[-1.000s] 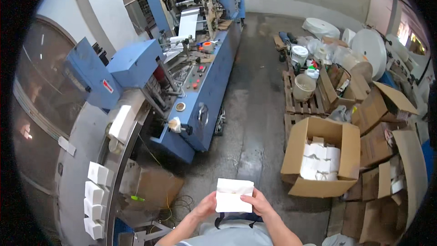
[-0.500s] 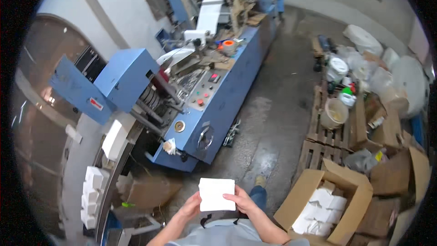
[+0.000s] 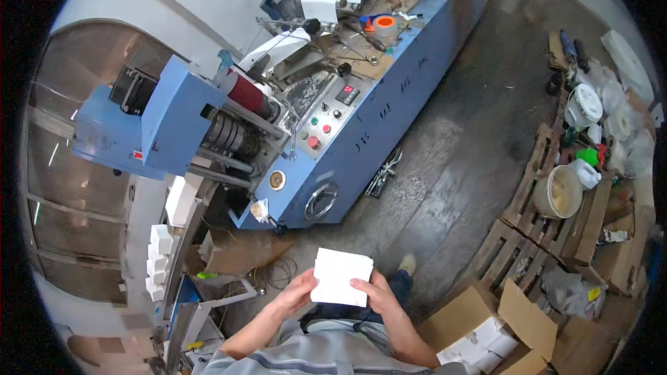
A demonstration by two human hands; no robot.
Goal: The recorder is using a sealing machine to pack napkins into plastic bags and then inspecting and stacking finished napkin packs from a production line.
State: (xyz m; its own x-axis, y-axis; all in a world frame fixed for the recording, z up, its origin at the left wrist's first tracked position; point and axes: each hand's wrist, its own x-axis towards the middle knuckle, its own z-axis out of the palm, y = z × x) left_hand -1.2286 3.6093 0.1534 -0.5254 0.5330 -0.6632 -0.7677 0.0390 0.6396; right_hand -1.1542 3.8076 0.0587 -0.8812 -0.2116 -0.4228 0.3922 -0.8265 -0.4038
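Head view: the stack of white paper sheets has stayed gripped between the left hand and right hand, fingers closed on its edges, while the blue machine has drawn nearer. Beside it, an open cardboard box; a pallet crowds the floor.

- An open brown carton stands on the floor at lower right, with white packs inside it.
- Flattened brown cardboard lies at the foot of the blue machine.
- A small dark display with red digits sits on the machine's grey control panel.
- A small red label is stuck on the blue housing at left.
- White packs are stacked along the conveyor at left.
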